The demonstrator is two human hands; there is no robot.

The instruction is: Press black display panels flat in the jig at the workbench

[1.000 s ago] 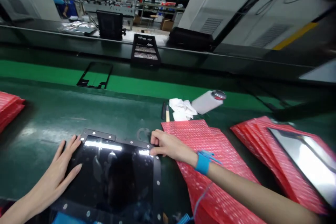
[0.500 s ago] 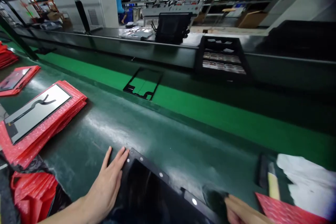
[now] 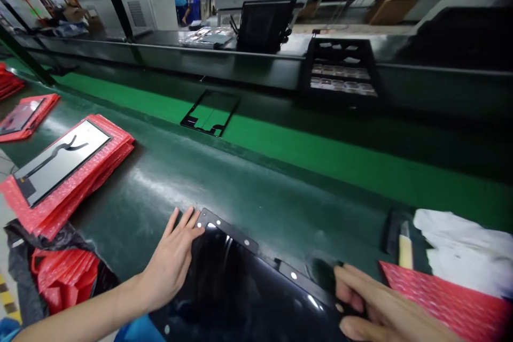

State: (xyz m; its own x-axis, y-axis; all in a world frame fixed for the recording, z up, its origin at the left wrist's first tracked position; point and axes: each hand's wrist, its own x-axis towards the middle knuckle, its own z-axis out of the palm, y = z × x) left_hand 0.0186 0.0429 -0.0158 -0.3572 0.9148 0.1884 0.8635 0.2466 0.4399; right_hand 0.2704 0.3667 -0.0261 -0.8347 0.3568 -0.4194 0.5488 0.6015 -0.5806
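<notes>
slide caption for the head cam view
Left hand flat on the corner of a black display panel, right hand at its right edge, on a dark green bench.

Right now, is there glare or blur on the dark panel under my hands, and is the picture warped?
Head view: glare streaks on the dark panel near the right hand, sheen on the worktop; right hand blurred, left hand sharper; wide lens slants the green belt.

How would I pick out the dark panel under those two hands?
On the near edge of the dark-green worktop, a glossy black rectangular screen panel lies between the left hand and the right hand. Unlike the empty black frame farther off, its middle is filled and its rim carries silver dots.
</notes>
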